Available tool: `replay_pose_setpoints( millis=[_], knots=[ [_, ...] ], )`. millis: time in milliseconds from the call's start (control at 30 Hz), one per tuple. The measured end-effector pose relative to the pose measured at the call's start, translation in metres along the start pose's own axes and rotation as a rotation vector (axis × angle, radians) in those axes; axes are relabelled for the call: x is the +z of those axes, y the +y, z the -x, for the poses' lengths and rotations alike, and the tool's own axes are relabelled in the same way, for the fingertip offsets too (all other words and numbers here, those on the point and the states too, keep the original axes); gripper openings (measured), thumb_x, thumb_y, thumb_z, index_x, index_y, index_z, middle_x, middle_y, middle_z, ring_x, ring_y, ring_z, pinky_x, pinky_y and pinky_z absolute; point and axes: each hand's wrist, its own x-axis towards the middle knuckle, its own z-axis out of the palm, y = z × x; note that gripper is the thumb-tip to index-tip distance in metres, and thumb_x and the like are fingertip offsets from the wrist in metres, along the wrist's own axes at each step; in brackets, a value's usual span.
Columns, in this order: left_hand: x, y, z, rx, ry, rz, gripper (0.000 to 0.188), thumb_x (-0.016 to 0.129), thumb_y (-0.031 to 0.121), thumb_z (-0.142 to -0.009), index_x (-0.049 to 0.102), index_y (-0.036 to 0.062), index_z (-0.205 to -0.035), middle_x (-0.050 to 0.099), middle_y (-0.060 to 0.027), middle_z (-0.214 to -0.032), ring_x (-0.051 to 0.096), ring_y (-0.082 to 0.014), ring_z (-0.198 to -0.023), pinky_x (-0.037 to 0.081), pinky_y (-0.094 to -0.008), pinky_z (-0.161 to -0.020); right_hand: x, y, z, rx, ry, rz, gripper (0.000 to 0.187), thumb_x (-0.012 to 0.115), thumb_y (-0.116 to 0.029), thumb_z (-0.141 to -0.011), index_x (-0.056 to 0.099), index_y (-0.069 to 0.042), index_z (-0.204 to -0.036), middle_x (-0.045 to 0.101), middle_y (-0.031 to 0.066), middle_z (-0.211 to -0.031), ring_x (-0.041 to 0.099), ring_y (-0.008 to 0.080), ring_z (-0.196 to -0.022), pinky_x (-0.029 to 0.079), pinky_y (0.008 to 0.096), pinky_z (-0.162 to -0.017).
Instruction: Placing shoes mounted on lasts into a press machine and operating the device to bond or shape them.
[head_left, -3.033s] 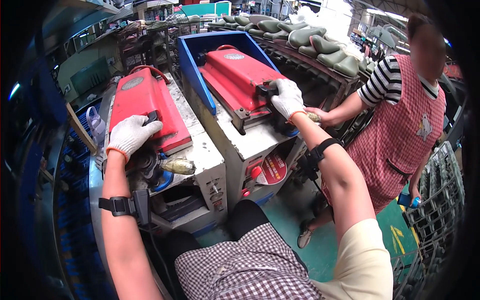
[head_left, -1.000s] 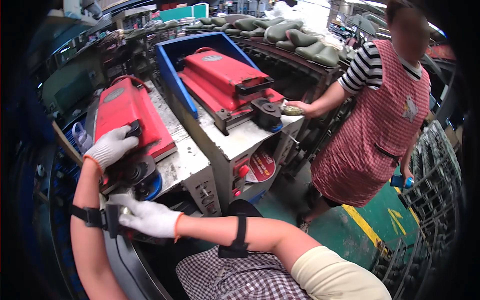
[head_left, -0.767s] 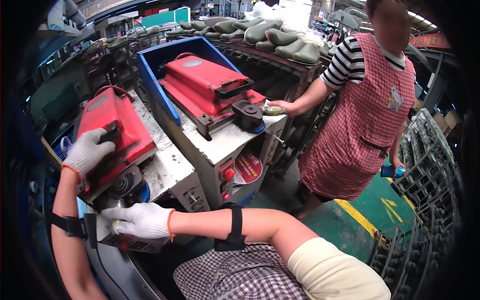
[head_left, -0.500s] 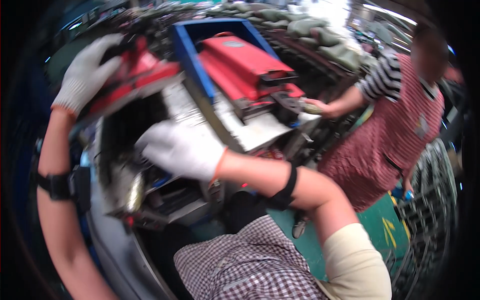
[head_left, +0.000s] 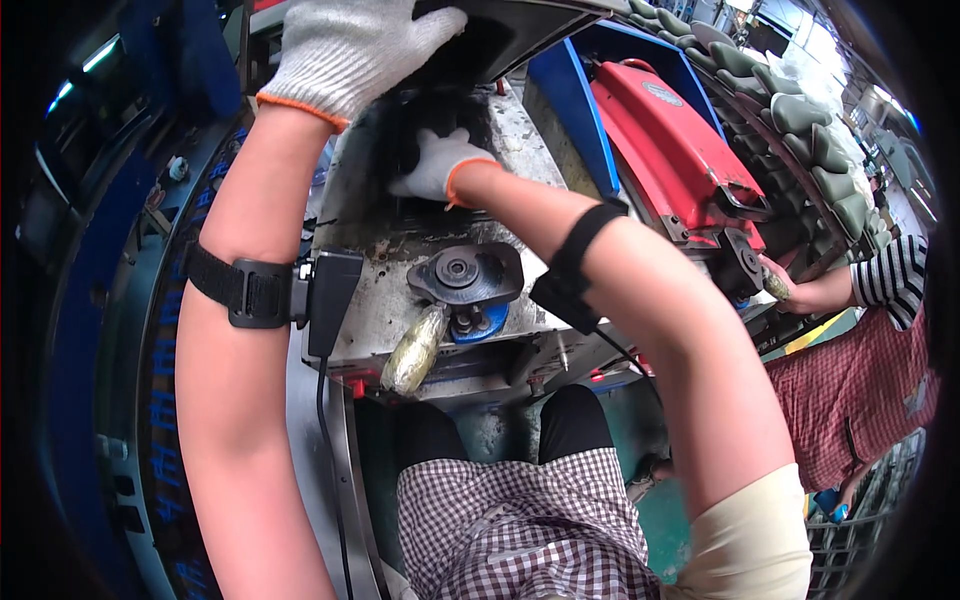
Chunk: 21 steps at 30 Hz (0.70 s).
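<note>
L hand (head_left: 350, 50), in a white glove w/ orange cuff, is up at the lid (head_left: 485, 45). Thumb sticks out sideways over the lid's dark underside; other fingers run out of view at the top, so can't tell if they grip. Lid's up, mostly R of that thumb.

R hand (head_left: 440, 165), same kind of glove, is under the lid, lower than the L thumb, over the dark well (head_left: 380, 150) of the mach. (head_left: 385, 262). Fingers are spread apart, thumb out to the L; too dark to tell what they touch.

Nearer the wearer than the R fingers: black clamp (head_left: 475, 268), w/ a film-wrapped handle (head_left: 415, 350) angled down-L & a blue bit (head_left: 490, 328) right by it.

Off R of both hands' fingers: blue guard (head_left: 568, 115) around a 2nd red unit (head_left: 655, 125), its lid down. Farther R, co-worker's hand (head_left: 793, 295) is on a 2nd wrapped grip (head_left: 773, 285); checked red apron (head_left: 850, 400) below. Beyond the unit, olive-green shapes (head_left: 840, 185) piled on a rack.
</note>
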Motion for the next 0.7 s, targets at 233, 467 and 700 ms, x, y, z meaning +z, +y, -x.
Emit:
replay_pose_setpoints(
  millis=[233, 467, 700],
  knots=[
    [-0.034, 0.003, 0.023, -0.149, -0.067, 0.291, 0.068, 0.07, 0.031, -0.097, 0.052, 0.004, -0.156, 0.057, -0.0181, -0.156, 0.055, -0.0357, -0.144, 0.038, -0.04, -0.123, -0.024, 0.056, 0.022, -0.015, 0.011, -0.679, 0.07, 0.07, -0.041, -0.089, 0.058, -0.007, -0.149, 0.07, 0.0187, -0.136, 0.068, 0.0279, -0.128, 0.063, 0.0457, -0.092],
    [-0.08, 0.076, 0.157, -1.551, 0.19, 1.717, 0.061, 0.058, 0.033, -0.111, 0.044, -0.0024, -0.158, 0.056, -0.0216, -0.153, 0.055, -0.0344, -0.142, 0.037, -0.0462, -0.125, -0.048, 0.067, 0.133, -0.098, -0.219, -1.575, 0.038, 0.055, -0.04, -0.108, 0.061, -0.011, -0.133, 0.075, 0.0044, -0.108, 0.073, 0.0136, -0.082, 0.057, 0.0259, -0.054],
    [-0.152, 0.117, 0.186, -1.565, 0.655, 2.301, 0.055, 0.064, 0.043, -0.101, 0.062, 0.0062, -0.141, 0.073, -0.0112, -0.13, 0.072, -0.0281, -0.117, 0.055, -0.0476, -0.109, -0.027, -0.012, 0.222, -0.554, -0.383, -1.176, 0.065, 0.06, -0.033, -0.11, 0.041, 0.0, -0.163, 0.06, 0.0149, -0.15, 0.067, 0.0204, -0.12, 0.059, 0.0312, -0.089]
  ],
)
